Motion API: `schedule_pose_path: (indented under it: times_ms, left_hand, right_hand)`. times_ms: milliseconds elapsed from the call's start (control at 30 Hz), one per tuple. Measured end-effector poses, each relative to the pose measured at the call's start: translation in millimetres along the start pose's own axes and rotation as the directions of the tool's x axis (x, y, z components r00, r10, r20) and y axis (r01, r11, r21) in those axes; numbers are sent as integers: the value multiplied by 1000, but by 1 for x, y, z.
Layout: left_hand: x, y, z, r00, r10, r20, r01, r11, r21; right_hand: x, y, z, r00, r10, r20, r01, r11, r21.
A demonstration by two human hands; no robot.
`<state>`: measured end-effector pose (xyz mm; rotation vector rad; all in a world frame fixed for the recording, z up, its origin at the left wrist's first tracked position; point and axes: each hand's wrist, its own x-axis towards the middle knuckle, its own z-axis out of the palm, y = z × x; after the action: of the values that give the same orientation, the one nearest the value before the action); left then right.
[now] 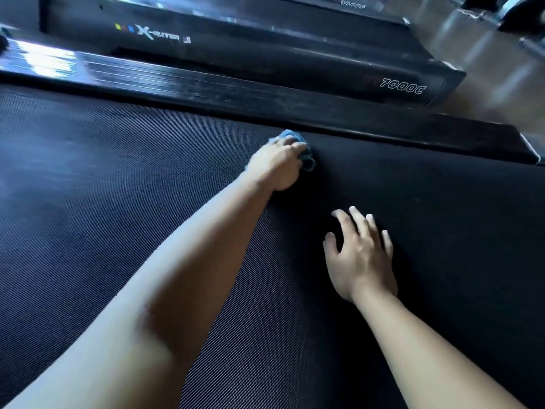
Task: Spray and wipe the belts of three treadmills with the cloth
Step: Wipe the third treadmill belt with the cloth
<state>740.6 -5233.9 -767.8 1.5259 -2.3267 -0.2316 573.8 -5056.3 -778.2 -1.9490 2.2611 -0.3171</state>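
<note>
A black textured treadmill belt (103, 187) fills most of the view. My left hand (275, 166) is stretched across it and shut on a bunched blue cloth (295, 138), pressing it onto the belt close to the far side rail (295, 113). Most of the cloth is hidden under the fingers. My right hand (361, 255) rests flat on the belt nearer to me, fingers spread, holding nothing. No spray bottle is in view.
Beyond the rail stands a second treadmill (265, 54) marked "7000C" with an "X" logo, and the edge of a third (354, 7) behind it. Wooden floor (486, 69) shows at the upper right, past the treadmills' ends.
</note>
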Motion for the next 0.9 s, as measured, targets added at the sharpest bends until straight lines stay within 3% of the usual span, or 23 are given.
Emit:
schedule_pose_path:
  times_ms: [67, 167, 367, 500, 633, 733, 900]
  left_hand:
    - [-20, 22, 5, 996, 84, 24, -84, 996, -7]
    - [-60, 22, 1, 996, 90, 7, -90, 996, -20]
    - [-110, -42, -38, 994, -73, -78, 77, 996, 41]
    - [-82, -86, -45, 953, -275, -129, 283, 958, 49]
    - [-33, -71, -34, 911, -391, -132, 397, 917, 22]
    - [-13, -46, -22, 938, -332, -101, 336, 941, 35]
    - [-51, 14, -7, 998, -69, -1, 69, 998, -5]
  right_hand:
    - [0, 0, -1, 1000, -1, 0, 1, 1000, -3]
    - [-1, 0, -1, 1000, 1, -2, -1, 1000, 0]
    - [-1, -1, 0, 1000, 4, -14, -4, 1000, 6]
    - [-1, -1, 1, 1000, -1, -23, 1, 1000, 4]
    - [-1, -1, 2, 1000, -1, -29, 1, 1000, 4]
    - [-1, -1, 1, 1000, 3, -16, -3, 1000, 14]
    - [-1, 1, -1, 1000, 8, 4, -8, 1000, 21]
